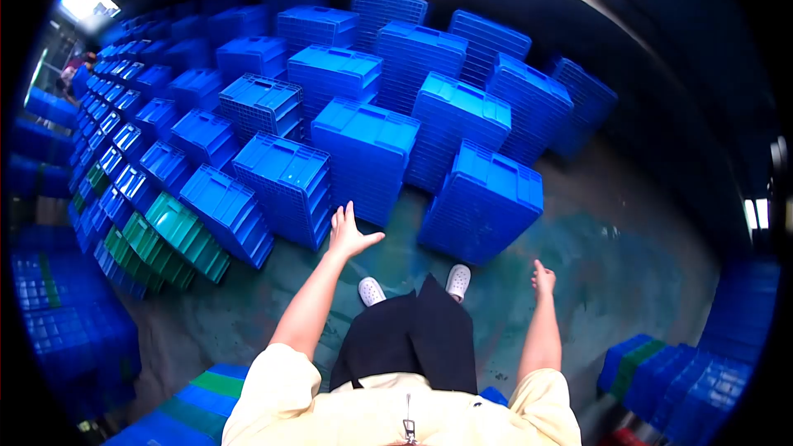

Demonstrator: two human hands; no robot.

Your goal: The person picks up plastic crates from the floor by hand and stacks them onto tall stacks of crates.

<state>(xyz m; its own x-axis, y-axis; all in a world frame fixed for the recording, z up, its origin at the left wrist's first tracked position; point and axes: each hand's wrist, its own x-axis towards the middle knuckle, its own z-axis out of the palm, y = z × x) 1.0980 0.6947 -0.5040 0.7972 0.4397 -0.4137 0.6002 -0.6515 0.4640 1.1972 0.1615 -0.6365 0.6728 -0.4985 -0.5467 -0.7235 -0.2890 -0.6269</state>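
My left hand reaches forward with its fingers spread, holding nothing. It is nearest to a tall stack of blue plastic crates and a neighbouring blue stack; I see no clear contact with either. My right hand hangs out to the right, with one finger stretched out and the others partly hidden. Nothing shows in it. Ahead of my feet stands another stack of blue crates, between my two hands and apart from both.
Many more blue stacks fill the left and back, with green crates among them. Blue and green crates lie behind me at left, others at right. The green floor is worn. A distant person is at far left.
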